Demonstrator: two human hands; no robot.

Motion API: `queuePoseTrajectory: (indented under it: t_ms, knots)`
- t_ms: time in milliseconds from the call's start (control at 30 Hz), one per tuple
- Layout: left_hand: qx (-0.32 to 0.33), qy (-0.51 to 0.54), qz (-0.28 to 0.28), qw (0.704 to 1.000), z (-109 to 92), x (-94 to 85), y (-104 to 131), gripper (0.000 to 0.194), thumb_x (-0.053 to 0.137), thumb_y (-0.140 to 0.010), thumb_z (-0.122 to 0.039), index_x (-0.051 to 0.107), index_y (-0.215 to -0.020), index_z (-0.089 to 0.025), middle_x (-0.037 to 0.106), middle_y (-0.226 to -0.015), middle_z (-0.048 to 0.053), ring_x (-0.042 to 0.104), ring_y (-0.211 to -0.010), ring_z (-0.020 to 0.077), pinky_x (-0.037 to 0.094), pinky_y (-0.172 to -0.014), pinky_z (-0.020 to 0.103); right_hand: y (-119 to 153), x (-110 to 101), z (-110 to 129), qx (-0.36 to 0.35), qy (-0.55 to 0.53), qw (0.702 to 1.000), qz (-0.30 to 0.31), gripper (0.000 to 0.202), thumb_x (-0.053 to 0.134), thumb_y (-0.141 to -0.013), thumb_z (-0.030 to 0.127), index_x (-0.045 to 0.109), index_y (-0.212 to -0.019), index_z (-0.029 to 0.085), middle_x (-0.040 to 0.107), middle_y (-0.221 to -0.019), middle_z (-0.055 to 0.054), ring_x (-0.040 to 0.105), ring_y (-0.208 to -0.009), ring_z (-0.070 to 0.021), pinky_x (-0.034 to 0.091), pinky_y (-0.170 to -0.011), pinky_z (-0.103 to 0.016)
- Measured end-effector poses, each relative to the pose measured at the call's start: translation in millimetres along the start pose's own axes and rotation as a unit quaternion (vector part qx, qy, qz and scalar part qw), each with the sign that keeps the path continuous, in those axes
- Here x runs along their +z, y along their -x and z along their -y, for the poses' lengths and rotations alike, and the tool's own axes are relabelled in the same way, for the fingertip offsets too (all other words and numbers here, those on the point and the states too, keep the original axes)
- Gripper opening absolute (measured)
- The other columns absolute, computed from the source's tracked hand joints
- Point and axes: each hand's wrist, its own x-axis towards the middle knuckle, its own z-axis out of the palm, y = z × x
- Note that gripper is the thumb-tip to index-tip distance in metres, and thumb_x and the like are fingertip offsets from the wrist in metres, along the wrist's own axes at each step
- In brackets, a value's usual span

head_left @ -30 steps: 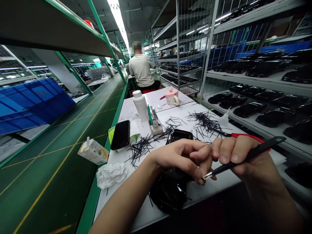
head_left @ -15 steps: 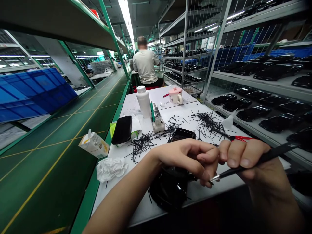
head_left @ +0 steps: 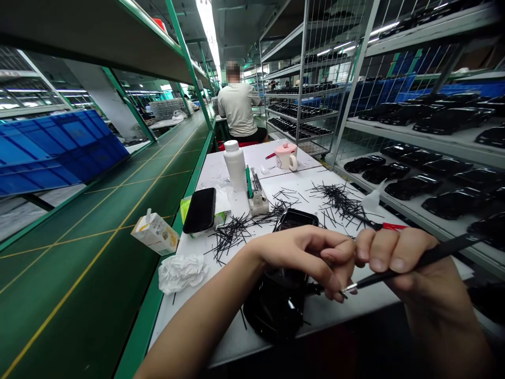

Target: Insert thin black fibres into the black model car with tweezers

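My right hand (head_left: 398, 255) is closed around black tweezers (head_left: 374, 280), whose silver tip points left at the fingertips of my left hand. My left hand (head_left: 311, 255) is closed in a pinch beside that tip; whatever small dark thing lies between its fingers is too hidden to name. Under my left hand and wrist, a glossy black model car (head_left: 276, 310) rests on the white table, its middle partly covered. Thin black strips (head_left: 232, 231) lie scattered past the car, with another pile of strips (head_left: 339, 197) farther right.
A phone (head_left: 200, 210), drink carton (head_left: 154, 234), crumpled tissue (head_left: 183, 273) and white bottle (head_left: 234, 166) line the left side. A lidded mug (head_left: 286, 156) stands at the back; red-handled scissors (head_left: 390, 226) lie right. Racks of black cars (head_left: 414, 187) flank the table. A person (head_left: 239, 108) sits ahead.
The view has shifted slightly. Both hands keep nearly the same pose, the tweezers' tip still at my left fingertips.
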Motion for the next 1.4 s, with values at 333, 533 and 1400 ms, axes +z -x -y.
queuePoseTrajectory:
  t_ms: [333,533,1400]
  knots:
    - [-0.005,0.001,-0.011,1.0,0.2,-1.0,-0.6,0.034,0.074,-0.07,-0.014,0.041,-0.066,-0.02,0.064,-0.065,-0.002,0.063,-0.061,0.0104,0.052,-0.07,0.025,-2.0,0.9,-3.4,-0.006,0.007,1.0,-0.008,0.013,0.079,-0.077,0.026,0.072,-0.086,0.03,0.072,-0.073,0.0,0.065,-0.074,-0.0203,0.058,-0.071,-0.035]
    - [0.003,0.005,-0.01,1.0,0.3,-0.3,-0.7,0.034,0.074,-0.071,-0.014,0.041,-0.067,-0.02,0.063,-0.066,-0.001,0.063,-0.062,0.0104,0.053,-0.075,0.026,-1.6,-0.5,-4.1,-0.01,0.012,1.0,-0.003,0.014,0.078,-0.077,0.025,0.071,-0.088,0.03,0.071,-0.073,0.0,0.065,-0.073,-0.0211,0.058,-0.071,-0.039]
    - [-0.024,-0.289,-0.348,0.892,-42.6,15.3,64.7,0.021,0.055,-0.087,-0.015,0.038,-0.077,-0.021,0.072,-0.097,0.006,0.066,-0.1,0.0159,0.047,-0.091,0.032,-17.2,-22.5,17.3,-0.068,0.096,0.973,-0.199,0.011,0.081,-0.074,0.027,0.072,-0.075,0.031,0.064,-0.075,0.001,0.058,-0.076,-0.019,0.049,-0.084,-0.036]
